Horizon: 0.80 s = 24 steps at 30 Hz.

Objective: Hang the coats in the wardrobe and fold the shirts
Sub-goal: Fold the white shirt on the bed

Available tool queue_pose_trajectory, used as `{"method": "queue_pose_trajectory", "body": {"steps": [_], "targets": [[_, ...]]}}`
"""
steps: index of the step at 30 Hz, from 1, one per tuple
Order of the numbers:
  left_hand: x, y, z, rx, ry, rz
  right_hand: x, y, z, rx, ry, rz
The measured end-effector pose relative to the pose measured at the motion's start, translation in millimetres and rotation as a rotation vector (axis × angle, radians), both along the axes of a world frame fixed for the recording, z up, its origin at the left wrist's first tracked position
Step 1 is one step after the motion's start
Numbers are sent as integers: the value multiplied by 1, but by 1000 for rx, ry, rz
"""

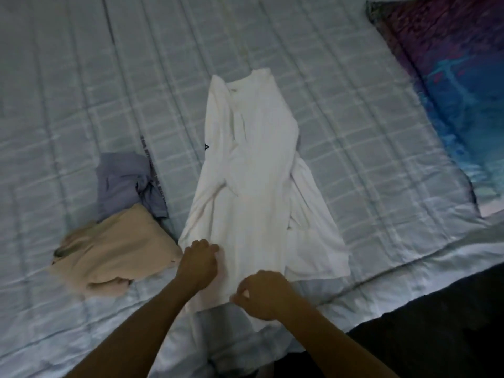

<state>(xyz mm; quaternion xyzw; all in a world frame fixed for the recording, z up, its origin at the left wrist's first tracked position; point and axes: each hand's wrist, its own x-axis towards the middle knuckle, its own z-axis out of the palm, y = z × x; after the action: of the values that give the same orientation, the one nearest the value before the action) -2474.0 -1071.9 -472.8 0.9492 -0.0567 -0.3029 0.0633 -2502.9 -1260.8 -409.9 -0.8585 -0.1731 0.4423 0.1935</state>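
Observation:
A white shirt (253,170) lies lengthwise on the bed, collar at the far end, both sides folded in toward the middle. My left hand (200,261) grips its near left hem with curled fingers. My right hand (263,293) pinches the near right hem. A folded beige garment (120,249) lies to the left of the shirt. Behind it sits a crumpled grey-blue garment (128,181).
The bed is covered by a pale checked quilt (81,91). A purple and blue patterned pillow (461,85) lies at the far right. The bed's near edge runs diagonally at the lower right, with dark floor (450,328) beyond it.

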Motion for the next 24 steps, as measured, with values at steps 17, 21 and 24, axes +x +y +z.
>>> {"method": "queue_pose_trajectory", "body": {"steps": [17, 21, 24], "targets": [[92, -71, 7, -465, -23, 582, 79, -64, -33, 128, -382, -929], [163, -84, 3, -476, -104, 627, 115, -64, -47, 131, -427, -944], [218, -92, 2, -470, -169, 638, 135, -63, -57, 134, -447, -940]]}}
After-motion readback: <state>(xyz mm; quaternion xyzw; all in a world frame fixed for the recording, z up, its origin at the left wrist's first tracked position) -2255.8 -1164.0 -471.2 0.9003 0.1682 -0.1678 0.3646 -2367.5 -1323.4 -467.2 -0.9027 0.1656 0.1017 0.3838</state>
